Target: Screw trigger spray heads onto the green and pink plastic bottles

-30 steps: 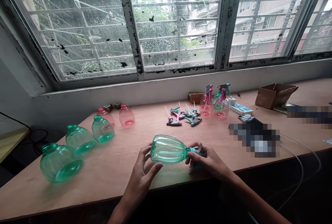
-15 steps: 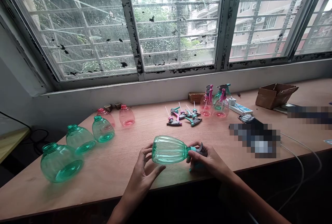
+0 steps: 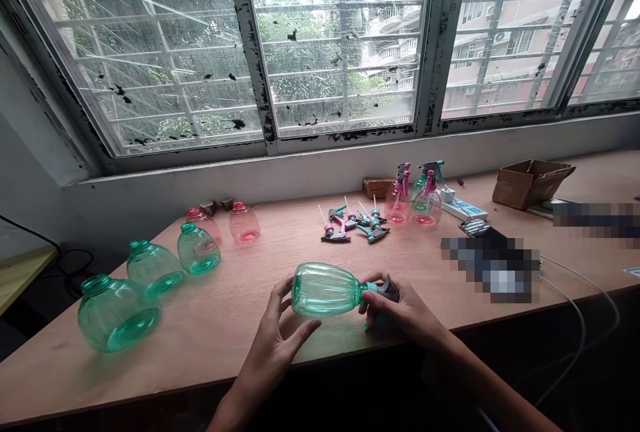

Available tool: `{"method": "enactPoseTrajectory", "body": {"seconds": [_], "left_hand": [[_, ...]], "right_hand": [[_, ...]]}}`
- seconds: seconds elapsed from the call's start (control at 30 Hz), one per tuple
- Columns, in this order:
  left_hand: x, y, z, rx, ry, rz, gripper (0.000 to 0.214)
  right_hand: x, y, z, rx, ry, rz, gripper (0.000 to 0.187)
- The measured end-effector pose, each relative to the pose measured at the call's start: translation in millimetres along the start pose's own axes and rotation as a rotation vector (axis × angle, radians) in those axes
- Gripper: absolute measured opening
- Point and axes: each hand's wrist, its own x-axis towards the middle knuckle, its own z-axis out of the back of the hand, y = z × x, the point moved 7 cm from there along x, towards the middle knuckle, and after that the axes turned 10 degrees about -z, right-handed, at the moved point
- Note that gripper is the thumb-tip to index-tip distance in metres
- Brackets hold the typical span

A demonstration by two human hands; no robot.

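A clear green spray bottle (image 3: pixel 325 290) lies on its side in the air above the table's front edge, its base toward the left. My right hand (image 3: pixel 395 305) is closed around the teal collar and dark trigger head (image 3: pixel 387 287) at its neck. At the base end, my left hand (image 3: pixel 280 325) is spread, with fingertips partly hidden behind the bottle and the thumb held apart below it. Several loose trigger spray heads (image 3: pixel 355 222), pink and teal with dark parts, lie in a pile beyond the bottle.
Open green bottles (image 3: pixel 117 315) and pink bottles (image 3: pixel 245 224) stand at left. Spray bottles with heads fitted (image 3: pixel 427 209) stand at the back, near a power strip (image 3: pixel 465 207). A cardboard box (image 3: pixel 530 184), a blurred phone-like object (image 3: pixel 493 265) and a white cable (image 3: pixel 583 325) are at right.
The bottle and my left hand have shifted very slightly left. My right hand keeps its grip on the neck. Nothing else has visibly moved.
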Motion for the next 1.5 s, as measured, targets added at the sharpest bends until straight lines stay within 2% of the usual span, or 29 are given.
{"method": "enactPoseTrajectory", "body": {"seconds": [0.1, 0.23, 0.37, 0.5, 0.57, 0.7, 0.83, 0.97, 1.17, 1.3, 1.5], "left_hand": [[0.6, -1.5, -1.0, -0.005, 0.018, 0.026, 0.057], [2.4, -3.0, -3.5, 0.003, 0.054, -0.027, 0.056], [0.0, 1.4, -1.6, -0.027, 0.009, -0.001, 0.061], [-0.4, 2.2, -1.3, -0.071, -0.01, 0.068, 0.054], [1.8, -0.2, -1.6, -0.07, -0.003, 0.055, 0.053], [3.7, -3.3, -3.1, -0.029, 0.04, -0.025, 0.055], [-0.7, 1.6, -1.8, -0.057, 0.022, 0.006, 0.064], [-0.1, 0.0, -1.3, -0.1, -0.005, 0.039, 0.054], [5.2, -5.9, -2.5, -0.035, 0.016, -0.029, 0.053], [1.6, 0.7, -1.2, -0.107, -0.011, 0.024, 0.058], [2.6, -4.5, -1.3, -0.132, -0.009, 0.051, 0.046]], "right_hand": [[-0.1, 0.8, -0.9, -0.005, 0.003, 0.003, 0.032], [-0.3, 1.7, -1.1, 0.009, -0.001, 0.003, 0.032], [-0.2, 1.6, -1.0, 0.008, -0.001, -0.001, 0.033], [0.9, 0.3, -0.7, 0.004, 0.001, -0.005, 0.033], [1.2, 0.1, -0.5, 0.007, 0.0, -0.001, 0.034], [0.9, -0.4, 0.7, 0.028, -0.015, 0.0, 0.035], [0.8, -0.7, 1.4, 0.044, -0.025, -0.001, 0.036], [0.9, -0.3, 0.9, 0.034, -0.014, 0.004, 0.035], [0.3, 0.4, 0.7, 0.027, -0.019, 0.007, 0.035], [0.1, 0.3, 1.0, 0.029, -0.026, 0.012, 0.035], [0.5, -1.3, 1.8, 0.014, -0.016, 0.02, 0.035]]}}
